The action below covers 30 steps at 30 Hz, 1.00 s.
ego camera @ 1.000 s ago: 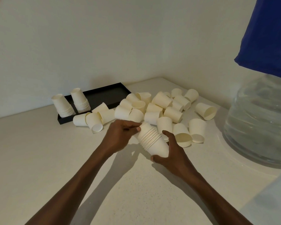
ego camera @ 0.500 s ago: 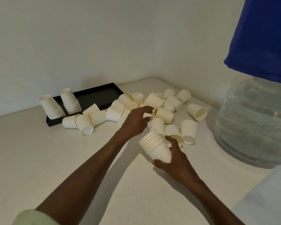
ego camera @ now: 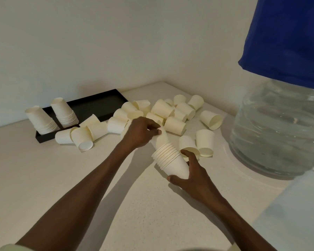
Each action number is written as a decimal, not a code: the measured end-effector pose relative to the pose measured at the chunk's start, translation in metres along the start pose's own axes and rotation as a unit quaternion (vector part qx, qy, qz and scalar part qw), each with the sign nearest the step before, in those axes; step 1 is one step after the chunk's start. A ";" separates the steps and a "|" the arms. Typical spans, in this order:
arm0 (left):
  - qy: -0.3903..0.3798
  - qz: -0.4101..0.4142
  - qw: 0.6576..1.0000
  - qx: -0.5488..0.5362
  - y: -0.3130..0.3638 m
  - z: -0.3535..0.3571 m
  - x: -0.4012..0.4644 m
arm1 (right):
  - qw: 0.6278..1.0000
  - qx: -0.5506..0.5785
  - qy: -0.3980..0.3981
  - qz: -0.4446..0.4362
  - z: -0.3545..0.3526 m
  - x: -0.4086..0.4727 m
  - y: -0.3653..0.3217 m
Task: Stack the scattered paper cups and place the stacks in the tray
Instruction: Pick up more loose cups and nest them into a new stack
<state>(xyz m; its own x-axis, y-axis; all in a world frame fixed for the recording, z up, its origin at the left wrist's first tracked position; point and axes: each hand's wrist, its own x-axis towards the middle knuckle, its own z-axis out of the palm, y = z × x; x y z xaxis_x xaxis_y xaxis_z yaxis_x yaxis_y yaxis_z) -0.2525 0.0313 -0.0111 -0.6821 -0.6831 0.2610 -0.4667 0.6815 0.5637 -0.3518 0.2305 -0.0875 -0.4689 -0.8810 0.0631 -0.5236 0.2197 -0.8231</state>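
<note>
Paper is the whole job here: the right hand (ego camera: 192,175) grips the base of a tilted stack of nested cups (ego camera: 169,160) near the middle of the counter (ego camera: 43,178), while the left hand (ego camera: 140,133) pinches a single cup (ego camera: 162,137) seated into its open end. Stacking is the step in hand; next that cup likely needs pressing home. Beyond lie loose cups (ego camera: 174,113). Two finished stacks (ego camera: 63,112) stand in the black tray (ego camera: 101,104) by the back edge.

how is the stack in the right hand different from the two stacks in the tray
The held stack lies tilted in the right hand, open end up-left; the tray stacks stand upside down. It is off the black tray, with the left hand adding a cup. All are nested white paper cups.
</note>
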 end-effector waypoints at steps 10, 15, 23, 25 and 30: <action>0.115 -0.093 0.972 -0.183 0.029 -0.047 -0.069 | 1.000 0.023 0.005 -0.015 0.007 -0.004 -0.007; -0.028 -0.149 0.961 -0.233 0.034 -0.025 -0.082 | 0.999 0.023 0.019 -0.026 0.006 -0.008 -0.010; -0.188 -0.199 0.910 -0.313 0.049 -0.001 -0.059 | 0.997 0.038 0.054 -0.031 -0.017 -0.017 0.006; -0.134 -0.180 0.908 -0.355 0.054 0.012 -0.050 | 0.997 0.049 0.062 -0.025 -0.029 -0.018 0.009; 0.101 -0.114 0.962 -0.225 0.051 0.047 -0.029 | 0.991 0.094 0.093 0.007 -0.062 -0.027 0.020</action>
<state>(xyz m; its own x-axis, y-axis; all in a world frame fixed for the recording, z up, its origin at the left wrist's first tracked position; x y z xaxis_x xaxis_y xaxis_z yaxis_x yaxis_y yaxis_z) -0.2836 0.0981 -0.0268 -0.4467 -0.8693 0.2116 -0.2694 0.3563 0.8947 -0.3932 0.2848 -0.0706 -0.6065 -0.7827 0.1397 -0.3825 0.1333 -0.9143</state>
